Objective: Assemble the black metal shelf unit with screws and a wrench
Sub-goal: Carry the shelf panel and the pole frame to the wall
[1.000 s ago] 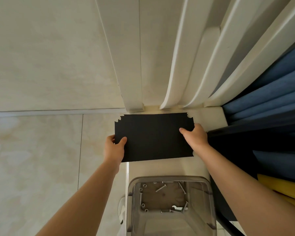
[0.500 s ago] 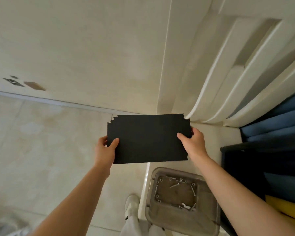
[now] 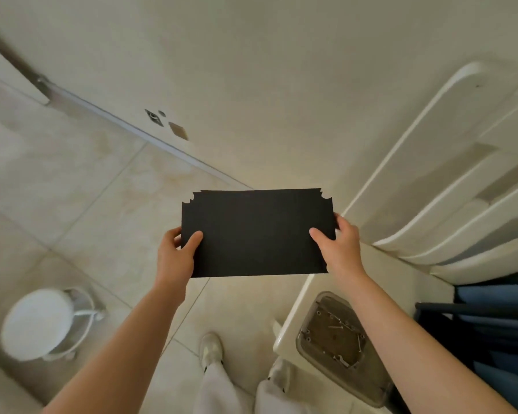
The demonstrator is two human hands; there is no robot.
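The black shelf panel is held flat and level above the tiled floor, at the centre of the view. The left hand grips its 9 o'clock edge, thumb on top. The right hand grips its 3 o'clock edge likewise. At 5 o'clock, a clear plastic container holds loose screws. At 8 o'clock stands a white round stool.

White stool stands on tiled floor.
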